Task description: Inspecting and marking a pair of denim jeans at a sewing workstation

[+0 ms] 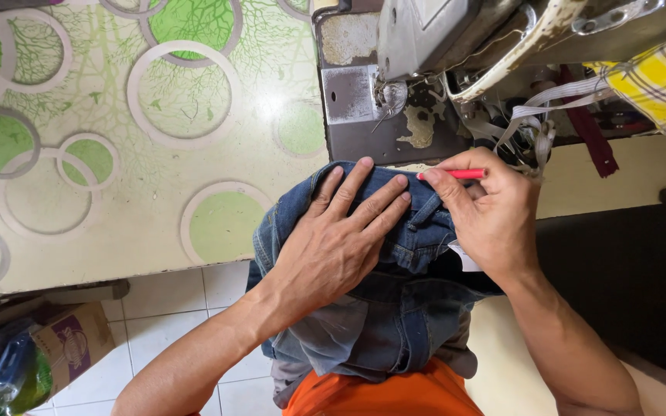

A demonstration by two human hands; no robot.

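Two hands work over one pair of blue jeans (395,308), which lies bunched at the near edge of the table (117,231) and hangs down over the person's lap, just in front of a single sewing machine (425,46). The left hand (341,239) lies flat on the denim with its fingers spread, pressing the waistband area down. The right hand (487,216) pinches one red pencil-like marker (456,175) between thumb and forefinger, its tip touching the top fold of the jeans beside the left fingertips.

Much of the garment is hard to read: the hands cover its middle, its lower part folds under itself, and a small white tag (464,258) peeks out beneath the right palm. The machine's head is cut off by the top edge, so only its worn grey body, the needle area (391,100) and a rusted plate (425,127) show. White straps (533,115) dangle from it beside a dark red strip (591,142), and a yellow checked cloth (660,81) is cut off at the right.

The table wears a covering printed with green circles. On the tiled floor (171,323) at lower left sits a cardboard box (71,347), partly out of view, with a blurred bag beside it. Orange cloth (387,393) shows at the bottom.
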